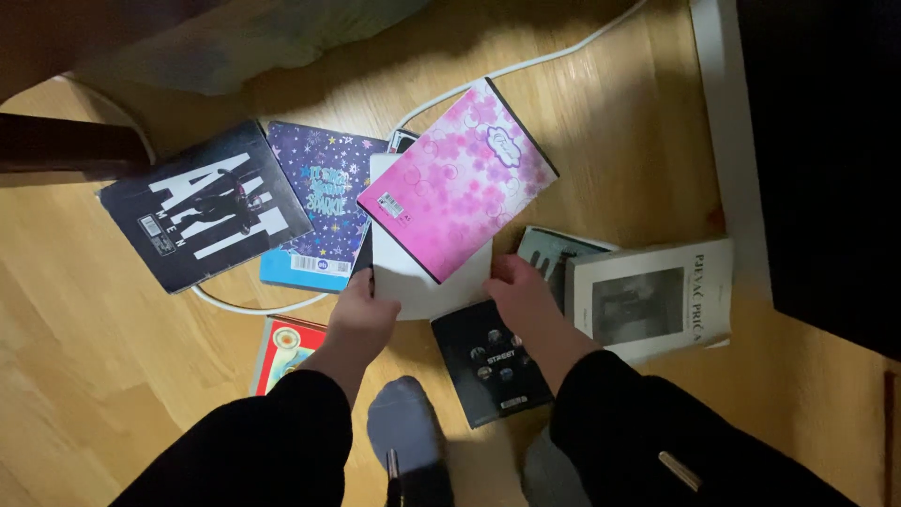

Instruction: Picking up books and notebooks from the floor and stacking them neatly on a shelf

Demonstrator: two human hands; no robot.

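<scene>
The pink notebook (460, 178) is seen lying on a white book (422, 286), amid other books spread over a dimly lit wooden floor (94, 376), with a white cable (526, 64) running behind. The stack is gripped at its lower edge by the left hand (361, 314), fingers apparently curled under, and by the right hand (526, 296), fingers closed on the white book's corner. Both arms are sleeved in black.

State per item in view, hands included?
Pink notebook: closed, lifted, tilted, atop white book.
White book: closed, held by both hands.
Left hand: gripping white book.
Right hand: gripping white book.
Black magazine: closed, flat on floor.
Starry book: closed, partly covered.
</scene>
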